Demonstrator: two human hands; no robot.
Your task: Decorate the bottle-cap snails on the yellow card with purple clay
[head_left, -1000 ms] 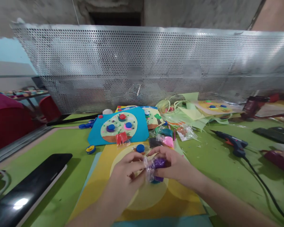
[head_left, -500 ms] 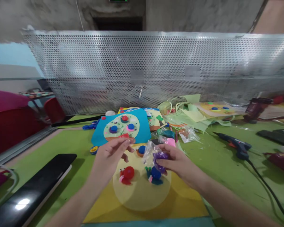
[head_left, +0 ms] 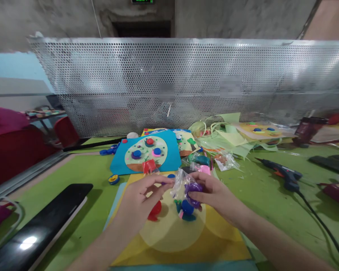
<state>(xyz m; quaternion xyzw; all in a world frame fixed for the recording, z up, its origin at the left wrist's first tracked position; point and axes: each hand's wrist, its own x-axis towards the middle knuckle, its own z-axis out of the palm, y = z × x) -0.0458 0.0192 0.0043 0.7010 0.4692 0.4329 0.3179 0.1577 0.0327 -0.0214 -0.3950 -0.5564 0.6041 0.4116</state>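
My right hand grips a small clear plastic bag of purple clay above a pale yellow paper circle on a yellow sheet. My left hand has its thumb and forefinger pinched at the bag's left edge; what they hold is too small to name. On the circle sit a red bottle cap with clay and a blue cap with teal and pink clay.
A blue card with a decorated circle lies behind, with clay bags and green paper scraps. A glue gun with cord lies right. A black phone lies left. A perforated metal screen closes the back.
My left hand, lifted away half a second ago, has come back down and right to the bag. The right hand has kept hold of the bag.
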